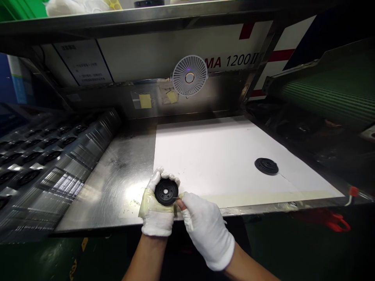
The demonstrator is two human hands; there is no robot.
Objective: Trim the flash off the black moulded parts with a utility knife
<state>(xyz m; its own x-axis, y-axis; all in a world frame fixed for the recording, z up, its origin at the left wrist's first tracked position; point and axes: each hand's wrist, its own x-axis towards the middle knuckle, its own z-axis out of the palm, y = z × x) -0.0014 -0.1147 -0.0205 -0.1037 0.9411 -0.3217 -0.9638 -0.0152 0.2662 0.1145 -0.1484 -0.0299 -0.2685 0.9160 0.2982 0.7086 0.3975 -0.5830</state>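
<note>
My left hand [155,205], in a white glove with yellowed patches, is closed round a black round ribbed part [166,191] with a small pale hole at its centre. The part's face is turned up toward me. At its lower right edge my right hand [203,224], also gloved in white, is closed in a pinch with a bare thumb tip showing. Something thin seems to stick out of that pinch toward the rim, too small to name. Another black round part [266,166] lies on the white sheet [202,156] to the right.
Clear plastic trays [67,175] with several black round parts stand stacked on the left. A white fan [190,76] is mounted at the back, below a metal shelf [131,17]. On the right is a green ribbed conveyor [331,86]; a red-handled item [336,220] is near the front edge.
</note>
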